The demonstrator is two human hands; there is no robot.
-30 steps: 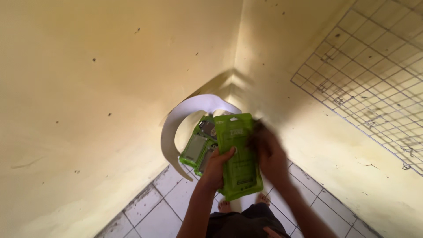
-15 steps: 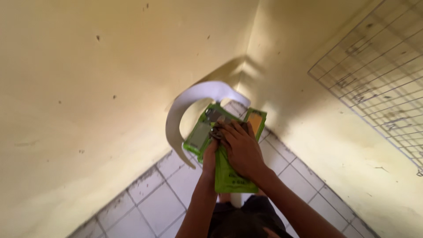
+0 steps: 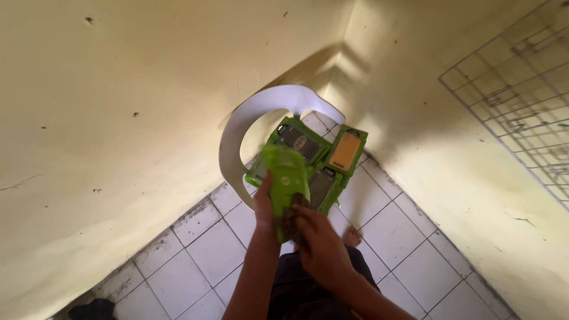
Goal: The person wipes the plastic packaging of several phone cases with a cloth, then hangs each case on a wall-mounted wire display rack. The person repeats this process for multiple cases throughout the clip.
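Hands meet on a glossy green packet [image 3: 286, 181]: left hand [image 3: 265, 201] pinches its edge, right hand [image 3: 318, 240] grips its lower end. It hovers above flat green packs [image 3: 323, 155] piled on a curved white plastic chair [image 3: 237, 133], over grimy tiled floor [image 3: 409, 237].

Glossy green plastic packets [image 3: 320, 155] on smooth white plastic chair [image 3: 252, 121]; matt, stained plaster walls [image 3: 118, 118]; grimy glazed floor tiles [image 3: 409, 237]; wire grid [image 3: 521, 101].

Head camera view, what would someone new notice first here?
Bright green packets stacked on a white plastic chair in the corner of yellow walls catch the eye first. In front, the left hand and right hand hold another green packet above the tiled floor.
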